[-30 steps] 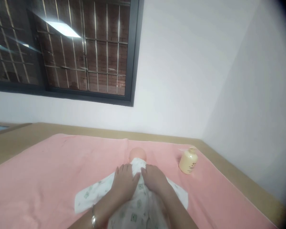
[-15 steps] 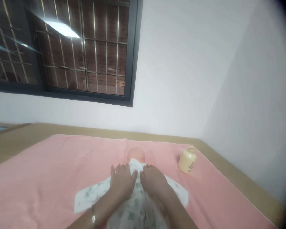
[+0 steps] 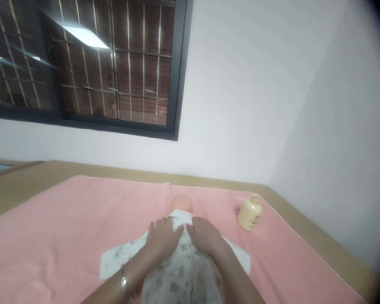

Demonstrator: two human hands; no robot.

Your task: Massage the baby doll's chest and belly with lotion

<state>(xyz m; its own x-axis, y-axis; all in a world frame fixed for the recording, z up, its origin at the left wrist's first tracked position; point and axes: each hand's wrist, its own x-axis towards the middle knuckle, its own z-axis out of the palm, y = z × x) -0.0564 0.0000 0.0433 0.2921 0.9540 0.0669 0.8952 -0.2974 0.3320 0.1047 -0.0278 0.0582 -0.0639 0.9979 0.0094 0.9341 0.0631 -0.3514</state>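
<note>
A baby doll lies on the pink cloth, its bald head point(image 3: 181, 203) pointing away from me. It wears a white gown point(image 3: 181, 270) with a small green print, the sleeves spread out to both sides. My left hand point(image 3: 162, 237) rests on the left side of its upper back and shoulder, fingers laid out and thumb toward the middle. On the opposite shoulder lies my right hand point(image 3: 206, 236), its thumb near the collar and its fingertips partly hidden. The two thumbs nearly meet below the collar. The doll's face is out of sight.
A cream pump bottle point(image 3: 249, 214) stands on the pink cloth point(image 3: 91, 219), right of the doll. Under the cloth is a tan padded surface point(image 3: 28, 181). Behind it rises a white wall point(image 3: 231, 93) with a dark-framed, barred window point(image 3: 114, 67).
Both hands stay on the doll's shoulders, with only a slight shift of the fingers and thumbs. The camera view has moved a little. The doll and bottle keep their places.
</note>
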